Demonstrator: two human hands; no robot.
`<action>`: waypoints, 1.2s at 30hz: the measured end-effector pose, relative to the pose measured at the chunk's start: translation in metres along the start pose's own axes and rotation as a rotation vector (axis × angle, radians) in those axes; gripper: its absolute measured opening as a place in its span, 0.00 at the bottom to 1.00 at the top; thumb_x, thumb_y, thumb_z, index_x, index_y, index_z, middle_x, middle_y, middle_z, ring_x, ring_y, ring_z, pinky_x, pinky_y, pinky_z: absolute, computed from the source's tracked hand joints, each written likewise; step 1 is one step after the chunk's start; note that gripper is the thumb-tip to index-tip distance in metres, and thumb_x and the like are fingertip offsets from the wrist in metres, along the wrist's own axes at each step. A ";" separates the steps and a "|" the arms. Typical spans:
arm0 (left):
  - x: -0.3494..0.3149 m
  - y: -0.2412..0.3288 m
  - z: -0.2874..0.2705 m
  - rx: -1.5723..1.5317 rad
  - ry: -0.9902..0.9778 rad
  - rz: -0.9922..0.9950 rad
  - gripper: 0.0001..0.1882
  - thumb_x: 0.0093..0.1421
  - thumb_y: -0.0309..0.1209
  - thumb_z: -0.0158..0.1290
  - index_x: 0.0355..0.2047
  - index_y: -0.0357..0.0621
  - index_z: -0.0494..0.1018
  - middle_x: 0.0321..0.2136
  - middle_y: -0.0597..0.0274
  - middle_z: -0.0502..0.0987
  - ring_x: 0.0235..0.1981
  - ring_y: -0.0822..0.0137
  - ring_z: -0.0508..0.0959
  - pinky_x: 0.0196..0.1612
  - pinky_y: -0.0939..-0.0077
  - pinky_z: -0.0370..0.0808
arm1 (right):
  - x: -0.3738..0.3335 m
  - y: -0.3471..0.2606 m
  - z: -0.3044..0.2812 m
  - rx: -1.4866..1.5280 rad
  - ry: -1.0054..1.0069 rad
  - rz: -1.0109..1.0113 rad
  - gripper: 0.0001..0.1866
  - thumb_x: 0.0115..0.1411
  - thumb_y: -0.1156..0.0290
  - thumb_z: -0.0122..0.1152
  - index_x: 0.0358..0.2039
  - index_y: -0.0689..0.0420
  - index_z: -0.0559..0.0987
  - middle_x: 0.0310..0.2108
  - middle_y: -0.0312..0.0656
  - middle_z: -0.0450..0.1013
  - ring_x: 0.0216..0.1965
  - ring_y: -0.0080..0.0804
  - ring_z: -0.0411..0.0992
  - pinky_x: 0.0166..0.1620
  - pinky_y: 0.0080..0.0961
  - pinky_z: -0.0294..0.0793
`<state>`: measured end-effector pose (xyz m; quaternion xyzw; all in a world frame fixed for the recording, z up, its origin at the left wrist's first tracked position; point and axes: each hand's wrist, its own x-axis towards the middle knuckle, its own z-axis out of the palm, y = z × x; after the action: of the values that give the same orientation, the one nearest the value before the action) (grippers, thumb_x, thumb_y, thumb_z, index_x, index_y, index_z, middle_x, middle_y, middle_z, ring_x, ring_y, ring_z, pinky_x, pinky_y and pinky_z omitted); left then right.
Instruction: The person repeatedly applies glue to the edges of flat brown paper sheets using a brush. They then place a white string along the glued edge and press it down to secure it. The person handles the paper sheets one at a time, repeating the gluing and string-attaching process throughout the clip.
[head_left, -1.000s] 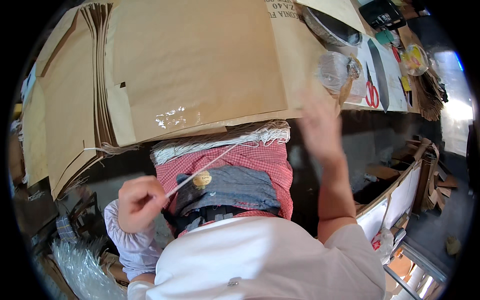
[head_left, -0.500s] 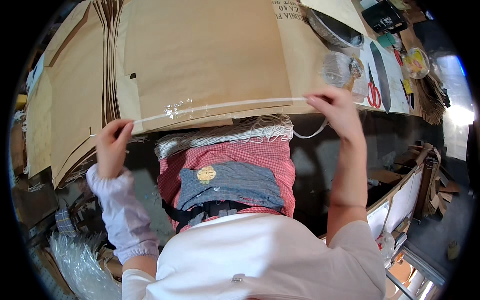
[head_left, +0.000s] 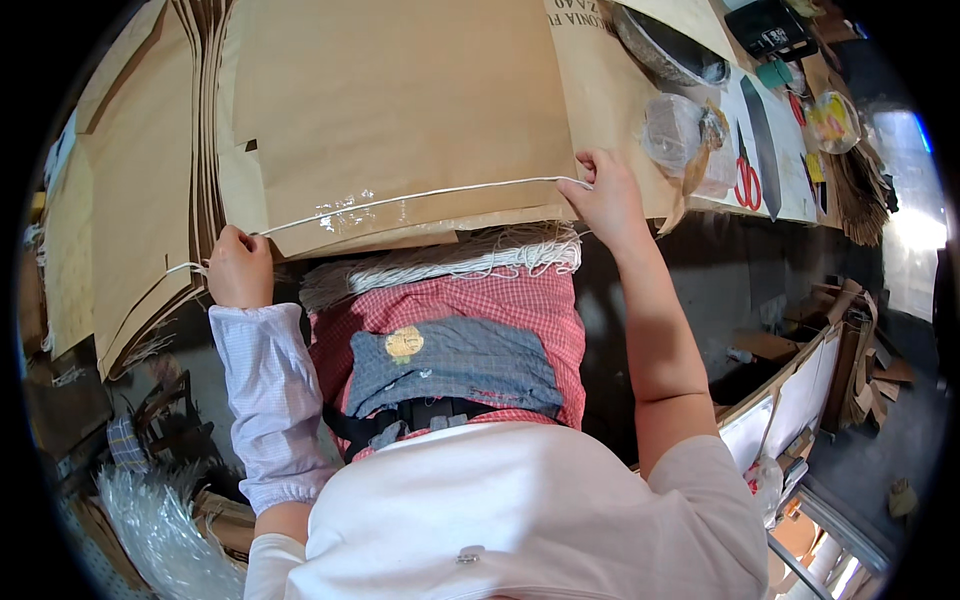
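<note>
A white cord runs between my two hands across the near part of a large brown paper sheet. My left hand, above a pale sleeve cover, pinches the cord near its left end, and a short tail pokes out to the left. At the cord's other end, my right hand grips it between thumb and fingers over the sheet's right side. A bundle of white cords lies across my lap on a red checked apron, just below the table edge.
Folded brown paper layers stand on the left. To the right lie red-handled scissors, a long dark blade, a clear plastic-wrapped container and a dark oval basin. Clear plastic strips hang at lower left.
My right hand has moved left and slightly up, my left hand slightly right. The cord between them is sharper now, and its loose part by my right hand no longer shows.
</note>
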<state>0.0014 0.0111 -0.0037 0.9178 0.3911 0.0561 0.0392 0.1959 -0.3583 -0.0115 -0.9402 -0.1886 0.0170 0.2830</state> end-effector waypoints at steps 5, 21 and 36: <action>-0.018 0.020 0.005 0.030 0.424 0.370 0.18 0.49 0.20 0.53 0.42 0.39 0.71 0.44 0.51 0.71 0.44 0.49 0.71 0.46 0.60 0.69 | -0.004 -0.010 0.000 -0.127 -0.024 0.030 0.17 0.46 0.70 0.67 0.35 0.63 0.75 0.40 0.52 0.67 0.44 0.49 0.68 0.47 0.36 0.69; -0.019 0.028 0.007 -0.213 0.192 0.556 0.13 0.51 0.19 0.50 0.39 0.38 0.73 0.30 0.52 0.75 0.33 0.52 0.75 0.36 0.63 0.73 | -0.009 -0.006 0.016 -0.111 0.055 -0.046 0.17 0.47 0.74 0.63 0.37 0.66 0.72 0.41 0.54 0.66 0.45 0.50 0.65 0.50 0.38 0.65; -0.025 0.030 0.000 -0.416 0.144 0.682 0.20 0.46 0.14 0.48 0.42 0.37 0.72 0.39 0.51 0.74 0.41 0.51 0.73 0.45 0.63 0.71 | -0.005 -0.016 0.005 0.919 -0.019 0.252 0.12 0.47 0.82 0.56 0.34 0.61 0.68 0.34 0.40 0.67 0.34 0.27 0.69 0.36 0.20 0.70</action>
<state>0.0053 -0.0275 -0.0022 0.9611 0.0462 0.2081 0.1757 0.1849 -0.3458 -0.0076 -0.7331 -0.0485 0.1414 0.6636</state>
